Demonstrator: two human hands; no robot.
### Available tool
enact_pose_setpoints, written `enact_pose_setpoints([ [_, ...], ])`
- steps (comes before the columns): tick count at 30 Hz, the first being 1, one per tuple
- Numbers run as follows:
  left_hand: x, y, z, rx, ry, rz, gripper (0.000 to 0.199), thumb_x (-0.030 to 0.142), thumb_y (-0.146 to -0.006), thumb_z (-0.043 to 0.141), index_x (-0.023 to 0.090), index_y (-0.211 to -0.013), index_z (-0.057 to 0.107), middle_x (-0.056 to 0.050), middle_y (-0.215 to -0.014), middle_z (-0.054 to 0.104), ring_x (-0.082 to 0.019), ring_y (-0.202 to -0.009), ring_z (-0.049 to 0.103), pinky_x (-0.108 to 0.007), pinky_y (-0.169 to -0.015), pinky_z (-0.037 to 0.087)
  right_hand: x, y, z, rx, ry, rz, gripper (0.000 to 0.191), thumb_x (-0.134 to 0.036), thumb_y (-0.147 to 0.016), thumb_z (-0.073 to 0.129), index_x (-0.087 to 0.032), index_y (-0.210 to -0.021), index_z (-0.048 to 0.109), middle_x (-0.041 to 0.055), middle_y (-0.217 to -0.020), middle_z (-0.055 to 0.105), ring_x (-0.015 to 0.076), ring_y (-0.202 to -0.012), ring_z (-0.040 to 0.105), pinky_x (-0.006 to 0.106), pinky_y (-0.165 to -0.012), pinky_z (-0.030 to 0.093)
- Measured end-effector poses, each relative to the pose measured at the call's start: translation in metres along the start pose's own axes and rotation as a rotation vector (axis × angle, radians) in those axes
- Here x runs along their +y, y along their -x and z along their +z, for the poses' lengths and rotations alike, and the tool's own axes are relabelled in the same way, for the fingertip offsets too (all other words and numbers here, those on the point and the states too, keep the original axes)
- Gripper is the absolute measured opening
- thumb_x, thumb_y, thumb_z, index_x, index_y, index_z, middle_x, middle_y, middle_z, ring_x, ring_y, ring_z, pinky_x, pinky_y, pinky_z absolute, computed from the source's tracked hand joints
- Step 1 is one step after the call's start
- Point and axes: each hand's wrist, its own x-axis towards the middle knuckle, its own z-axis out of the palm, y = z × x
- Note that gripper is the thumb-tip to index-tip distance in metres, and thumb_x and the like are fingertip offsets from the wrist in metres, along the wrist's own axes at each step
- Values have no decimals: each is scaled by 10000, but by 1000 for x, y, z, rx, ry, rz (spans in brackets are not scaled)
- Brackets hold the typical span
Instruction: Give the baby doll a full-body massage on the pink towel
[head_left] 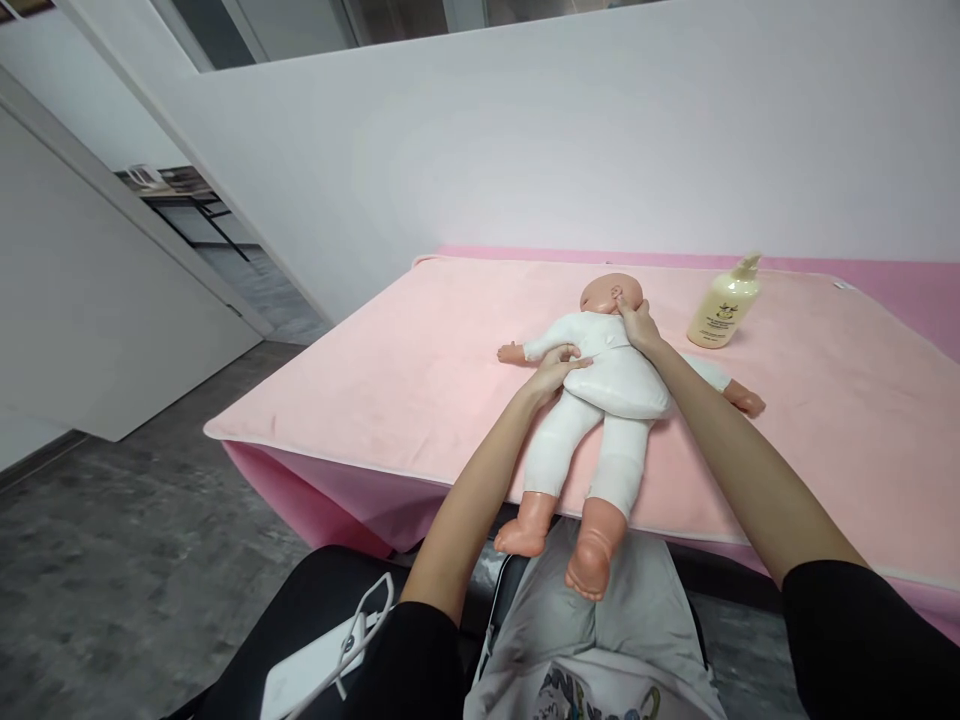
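Observation:
A baby doll (622,385) with a white cloth body lies on a pink blanket (360,370), apparently face down. Its bald head is turned to the left, and its feet hang over the table's near edge. My left hand (553,372) grips the left side of the doll's waist, some fingers spread over the cloth. At the right of the doll's neck and shoulder, my right hand (639,325) is closed around it, thumb up by the ear. Part of the doll's right-side arm is hidden behind my forearm.
A pale yellow pump bottle (724,305) stands on the blanket, right of the doll. Behind the table rises a white wall (600,140). A white power bank-like device (322,670) with a cable lies on a black surface at lower left. An open doorway is further left.

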Motion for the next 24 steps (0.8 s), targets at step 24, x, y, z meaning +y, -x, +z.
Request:
enact_pose_setpoints([
  [24,1,0,-3,114,-1165,408,415,435,-886,341,263,-1211,532,-89,-1140,625,-243,-1107,499,-482,-1032,166,36,74,-40,61,132,-283,528,-410,-804,425,-142,-1258,430,150,-1230,527,281,-1168,468,449,-998,327],
])
